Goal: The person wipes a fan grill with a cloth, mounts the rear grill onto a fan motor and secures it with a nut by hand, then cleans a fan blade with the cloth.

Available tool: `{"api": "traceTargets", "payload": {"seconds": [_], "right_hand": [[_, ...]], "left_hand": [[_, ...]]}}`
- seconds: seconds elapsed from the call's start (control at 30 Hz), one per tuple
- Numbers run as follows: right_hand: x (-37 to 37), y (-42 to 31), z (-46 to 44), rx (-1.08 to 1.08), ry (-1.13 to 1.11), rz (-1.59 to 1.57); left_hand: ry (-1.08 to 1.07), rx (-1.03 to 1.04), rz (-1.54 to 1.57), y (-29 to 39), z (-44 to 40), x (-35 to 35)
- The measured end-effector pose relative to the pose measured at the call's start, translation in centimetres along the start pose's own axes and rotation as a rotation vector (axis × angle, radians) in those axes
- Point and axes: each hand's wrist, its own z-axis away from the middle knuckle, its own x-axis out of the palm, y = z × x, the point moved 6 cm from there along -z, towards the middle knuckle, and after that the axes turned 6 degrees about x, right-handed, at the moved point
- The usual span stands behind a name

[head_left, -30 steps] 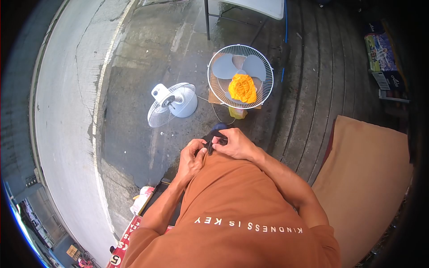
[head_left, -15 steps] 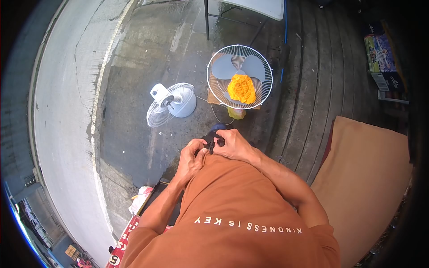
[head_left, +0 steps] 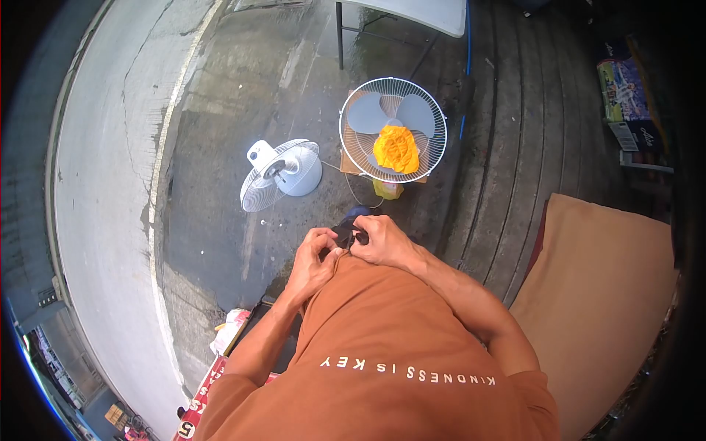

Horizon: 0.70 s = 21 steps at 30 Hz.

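Note:
My left hand (head_left: 312, 262) and my right hand (head_left: 384, 241) meet at my waist, by the hem of my orange-brown shirt (head_left: 412, 323). Between them is a black strap-like item (head_left: 344, 235), largely covered by the fingers. The right thumb and fingers curl around a dark part of it. Bent fingers of the left hand pinch at its other side, close to the shirt hem. What exactly the black item is, I cannot make out. Just beyond the hands, part of a blue shoe (head_left: 358, 212) shows.
Ahead lies a round fan grille with blades (head_left: 368, 114), an orange cloth (head_left: 397, 149) on top. Left of it stands a white fan (head_left: 294, 173) on the wet ground. A white table (head_left: 434, 13) is farther off; a brown padded surface (head_left: 596, 309) is at right.
The view has shifted very slightly. Both hands stay at the waist on the black item, with only small finger movement.

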Motion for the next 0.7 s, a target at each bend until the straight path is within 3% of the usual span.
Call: {"api": "traceTargets", "payload": {"seconds": [0.13,0.23,0.43,0.7], "right_hand": [[0.1,0.0,0.1,-0.014,-0.003,-0.004],[0.2,0.0,0.1,0.011,-0.020,0.002],[0.3,0.3,-0.1,0.009,-0.038,0.001],[0.2,0.7,-0.4,0.040,-0.056,-0.045]], "left_hand": [[0.040,0.029,-0.032,0.4,0.3,-0.2],[0.103,-0.076,0.146,0.0,0.0,0.0],[-0.162,-0.042,0.211,0.8,-1.1,0.7],[-0.158,-0.051,0.209,1.4,-1.9,1.2]]}}
